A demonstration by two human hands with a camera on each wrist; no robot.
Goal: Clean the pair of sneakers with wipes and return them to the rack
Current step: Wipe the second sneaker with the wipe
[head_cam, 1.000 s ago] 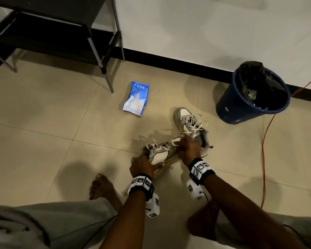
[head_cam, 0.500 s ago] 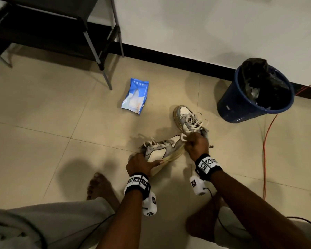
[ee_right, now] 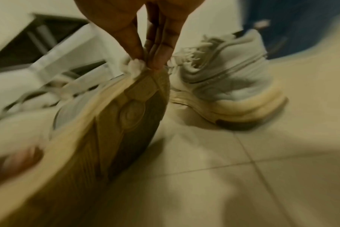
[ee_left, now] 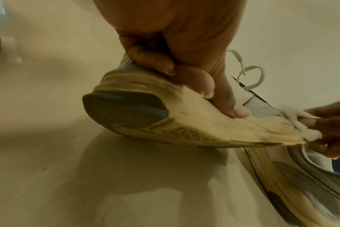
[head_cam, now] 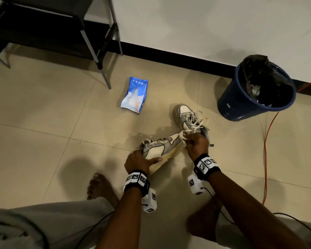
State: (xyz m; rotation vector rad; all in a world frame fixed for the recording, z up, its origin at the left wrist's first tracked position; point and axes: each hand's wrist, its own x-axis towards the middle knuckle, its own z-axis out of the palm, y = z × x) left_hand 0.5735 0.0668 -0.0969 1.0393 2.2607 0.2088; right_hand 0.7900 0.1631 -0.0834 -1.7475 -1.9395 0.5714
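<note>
1. Head view: the left hand [head_cam: 138, 161] has its fingers curled round the heel end of the held sneaker [head_cam: 162, 149], which is tipped on its side with the sole edge turned toward the person. The shoe's long axis runs from that heel, low and left, up and right to the toe, where the right hand [head_cam: 197, 145] is closed on a small wipe [head_cam: 182, 139]. The second sneaker [head_cam: 188, 117] stands on the floor just beyond the right hand. The wipes packet [head_cam: 135, 95] lies well off to the left, the rack [head_cam: 90, 42] further back, the blue bin [head_cam: 255, 94] to the right.

2. Left wrist view: the fingers [ee_left: 200, 86] wrap the upper and the yellowed sole rim at the heel, gripping firmly. The toe points away from this hand, and there the other hand's fingertips pinch the bunched wipe [ee_left: 293, 116] against the sole edge. The next stroke, I judge, would travel along that rim toward the heel, so the right hand is the one placed to make it.

3. Right wrist view: blurred, so detail is unsure, but the fingertips [ee_right: 161, 61] appear pressed together on the wipe [ee_right: 135, 65] at the very tip of the sole. The floor sneaker [ee_right: 223, 86] sits upright just behind.
</note>
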